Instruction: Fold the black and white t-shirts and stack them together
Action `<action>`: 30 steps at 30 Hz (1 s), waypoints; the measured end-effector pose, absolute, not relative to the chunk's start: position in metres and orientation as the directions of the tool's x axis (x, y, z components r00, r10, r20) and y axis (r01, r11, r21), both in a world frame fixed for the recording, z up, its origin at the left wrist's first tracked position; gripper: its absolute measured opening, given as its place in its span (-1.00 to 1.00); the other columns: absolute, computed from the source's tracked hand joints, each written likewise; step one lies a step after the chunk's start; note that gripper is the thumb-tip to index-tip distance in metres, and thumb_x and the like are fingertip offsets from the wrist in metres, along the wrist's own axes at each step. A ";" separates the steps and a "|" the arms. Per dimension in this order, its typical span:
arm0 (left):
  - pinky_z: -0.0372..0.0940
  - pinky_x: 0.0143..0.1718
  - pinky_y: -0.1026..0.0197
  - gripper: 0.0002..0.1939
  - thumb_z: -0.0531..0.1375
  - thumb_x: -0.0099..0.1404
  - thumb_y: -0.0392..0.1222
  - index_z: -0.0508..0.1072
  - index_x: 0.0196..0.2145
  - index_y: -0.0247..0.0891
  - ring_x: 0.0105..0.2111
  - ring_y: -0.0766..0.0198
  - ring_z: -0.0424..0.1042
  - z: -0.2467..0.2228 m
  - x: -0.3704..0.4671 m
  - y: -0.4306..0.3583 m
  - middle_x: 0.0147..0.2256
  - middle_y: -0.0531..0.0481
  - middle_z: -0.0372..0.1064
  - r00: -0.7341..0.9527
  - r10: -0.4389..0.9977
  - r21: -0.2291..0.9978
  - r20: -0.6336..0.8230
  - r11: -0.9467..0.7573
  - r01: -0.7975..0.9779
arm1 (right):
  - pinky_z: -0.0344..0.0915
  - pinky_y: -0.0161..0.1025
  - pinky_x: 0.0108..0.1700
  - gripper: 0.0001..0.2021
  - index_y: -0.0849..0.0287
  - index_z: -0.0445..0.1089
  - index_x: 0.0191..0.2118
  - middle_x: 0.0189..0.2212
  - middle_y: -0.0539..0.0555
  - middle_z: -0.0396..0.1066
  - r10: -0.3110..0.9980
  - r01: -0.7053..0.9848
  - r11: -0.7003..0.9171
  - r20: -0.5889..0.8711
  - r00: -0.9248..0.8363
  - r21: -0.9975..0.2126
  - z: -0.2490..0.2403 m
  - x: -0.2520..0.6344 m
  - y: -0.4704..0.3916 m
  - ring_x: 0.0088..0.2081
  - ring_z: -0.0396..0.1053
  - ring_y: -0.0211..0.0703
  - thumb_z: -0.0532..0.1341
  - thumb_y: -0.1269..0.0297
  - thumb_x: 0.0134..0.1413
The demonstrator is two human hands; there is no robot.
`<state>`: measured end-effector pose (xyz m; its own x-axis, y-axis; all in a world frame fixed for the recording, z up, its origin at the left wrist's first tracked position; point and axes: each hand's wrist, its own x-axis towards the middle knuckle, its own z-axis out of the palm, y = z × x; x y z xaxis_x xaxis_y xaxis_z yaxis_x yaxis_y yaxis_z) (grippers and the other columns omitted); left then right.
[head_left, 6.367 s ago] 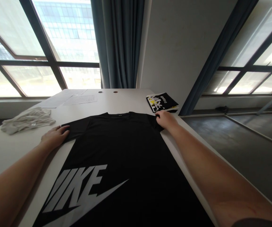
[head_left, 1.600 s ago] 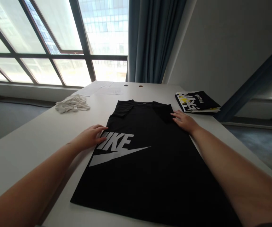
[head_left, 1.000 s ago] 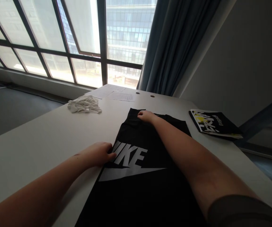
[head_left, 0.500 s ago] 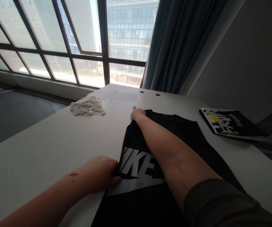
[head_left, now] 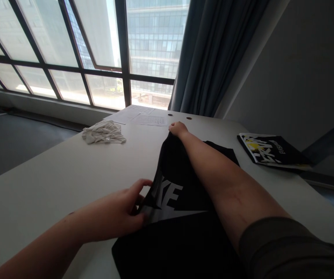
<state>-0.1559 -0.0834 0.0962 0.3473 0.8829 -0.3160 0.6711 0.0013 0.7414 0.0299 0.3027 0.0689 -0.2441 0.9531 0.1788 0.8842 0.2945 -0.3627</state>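
A black T-shirt (head_left: 181, 236) with grey NIKE lettering lies on the white table in front of me. My right hand (head_left: 178, 129) pinches its far left corner near the shoulder and holds that part raised off the table. My left hand (head_left: 129, 209) grips the shirt's left edge beside the lettering, thumb on top and index finger bent. Between the two hands the left edge is lifted and curves over, covering the first letters. My right forearm crosses above the shirt and hides part of it.
On the white table (head_left: 53, 186), a crumpled off-white cloth (head_left: 104, 132) lies at the far left, with paper sheets (head_left: 146, 119) behind it. A folded black garment with white and yellow print (head_left: 274, 149) rests at the right. Windows and a curtain (head_left: 204, 58) stand beyond.
My right hand has raised the shirt's far left corner and moved slightly right. The left edge has come up and folded inward, with my left hand still at it. The view has shifted slightly.
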 end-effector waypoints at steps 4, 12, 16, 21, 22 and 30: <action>0.41 -0.25 0.23 -0.01 0.23 0.28 -0.21 -0.20 0.49 0.15 -0.30 0.27 0.50 0.096 -0.140 -0.101 -0.10 0.07 0.54 0.494 0.846 0.837 -0.201 -0.114 0.536 | 0.40 -0.27 -0.06 -0.66 0.23 0.61 -0.04 -0.19 0.16 0.63 0.965 0.868 0.246 0.194 -0.178 -0.431 0.074 0.070 0.309 -0.16 0.55 -0.05 0.19 0.14 0.28; 0.45 -0.23 0.25 -0.30 0.29 0.27 -0.19 0.27 0.33 0.10 -0.30 0.29 0.52 0.081 -0.098 -0.114 -0.13 0.09 0.55 0.717 0.670 0.898 -0.192 -0.176 0.404 | 0.40 -0.27 -0.04 -0.74 0.16 0.65 -0.12 -0.11 0.14 0.63 0.986 0.904 0.138 0.140 -0.088 -0.404 0.040 0.138 0.294 -0.08 0.55 -0.04 0.28 0.32 0.10; 0.44 0.08 0.06 -0.48 0.33 0.30 -0.16 0.44 0.21 0.01 -0.02 0.09 0.53 0.066 -0.085 -0.106 0.02 -0.03 0.55 0.728 0.683 0.737 -0.048 -0.468 0.488 | 0.37 -0.14 0.11 -0.73 0.13 0.64 -0.08 -0.02 0.18 0.59 0.991 0.937 0.094 0.125 -0.054 -0.336 0.022 0.153 0.283 0.05 0.49 0.07 0.25 0.33 0.14; 0.08 0.41 -0.30 -0.24 0.33 0.36 0.09 0.25 0.43 -0.01 0.43 -0.23 0.08 0.048 -0.077 -0.101 0.44 -0.19 0.10 0.807 0.590 0.512 -0.016 -0.688 0.513 | 0.00 0.07 0.42 -0.50 0.15 0.39 0.33 0.43 0.28 0.15 0.979 0.955 0.162 0.163 -0.124 -0.249 0.002 0.154 0.273 0.44 0.03 0.19 0.09 0.12 0.38; 0.03 0.42 -0.34 -0.21 0.31 0.38 0.14 0.19 0.46 0.01 0.46 -0.25 0.01 0.046 -0.077 -0.101 0.47 -0.20 0.02 0.814 0.580 0.498 -0.033 -0.696 0.517 | -0.06 0.08 0.45 -0.45 0.14 0.29 0.40 0.48 0.26 0.06 0.978 0.953 0.187 0.138 -0.158 -0.238 -0.003 0.152 0.273 0.47 -0.04 0.17 0.07 0.07 0.41; -0.03 0.43 -0.37 -0.22 0.29 0.40 0.11 0.12 0.48 0.15 0.47 -0.25 -0.06 0.047 -0.077 -0.101 0.48 -0.16 -0.11 0.856 0.514 0.469 -0.059 -0.742 0.478 | -0.27 0.20 0.47 -0.32 0.15 -0.03 0.54 0.55 0.28 -0.21 0.976 0.962 0.210 -0.016 -0.216 -0.177 -0.023 0.145 0.277 0.54 -0.24 0.16 -0.09 -0.08 0.49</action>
<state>-0.0768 -0.1015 0.0471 0.8555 0.5145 -0.0585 0.4784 -0.7421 0.4694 0.1447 0.2774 -0.0226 -0.2162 0.9762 -0.0159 0.9615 0.2101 -0.1770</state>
